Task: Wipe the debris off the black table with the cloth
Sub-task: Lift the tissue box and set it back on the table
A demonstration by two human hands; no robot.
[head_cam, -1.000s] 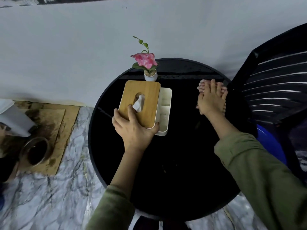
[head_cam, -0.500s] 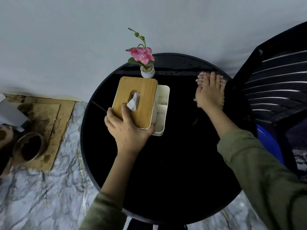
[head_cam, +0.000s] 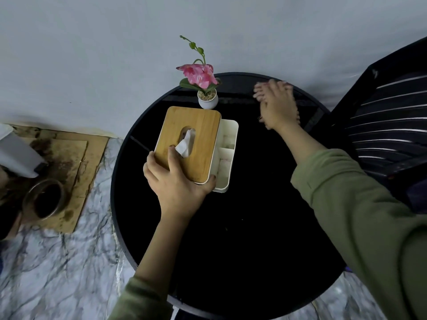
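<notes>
A round black table [head_cam: 242, 239] fills the middle of the view. My right hand [head_cam: 278, 107] lies flat near its far right rim, pressing down a pinkish cloth [head_cam: 258, 92] whose fringe shows past my fingers; hand and cloth are motion-blurred. My left hand [head_cam: 178, 183] grips the near corner of a white tissue box with a wooden lid [head_cam: 188, 142], a tissue poking from its slot. A few tiny specks of debris [head_cam: 226, 228] dot the dark surface in front of the box.
A small white pot with a pink flower [head_cam: 203, 88] stands at the table's far edge by the wall. A black slatted chair [head_cam: 383, 125] is close on the right. Left on the marble floor lie stained cardboard [head_cam: 69, 162] and a metal bowl [head_cam: 45, 199].
My right hand has slid the cloth away from me and leftward along the far rim. My left hand stays on the tissue box.
</notes>
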